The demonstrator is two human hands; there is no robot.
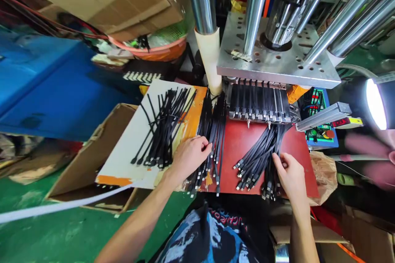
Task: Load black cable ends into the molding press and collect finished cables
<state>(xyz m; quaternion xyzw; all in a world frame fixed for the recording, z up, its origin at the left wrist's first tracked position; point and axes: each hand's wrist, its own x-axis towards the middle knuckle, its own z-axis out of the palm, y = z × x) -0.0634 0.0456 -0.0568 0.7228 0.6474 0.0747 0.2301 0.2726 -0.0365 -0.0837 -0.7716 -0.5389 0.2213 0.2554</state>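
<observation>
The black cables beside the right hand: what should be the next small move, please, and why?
Probably the right hand should tease one free from the bunch of black cables beside it: that hand is at the bunch's edge, and the cables there overlap and cross. I cannot tell whether it grips one.

The green floor [27, 238] showed mostly at the lower left, its surface slightly glossy. A large blue metal casing [40, 94] stood along the left side, and an open cardboard box [92, 144] sat between it and the red-topped worktable [237, 135]. Farther back, a taped cardboard carton [101, 0] rose behind a round orange basin [163, 51] with green mesh [174, 32] in it. At the right edge a lamp [375, 104] glowed white above a blurred pink shape [370, 148].
</observation>
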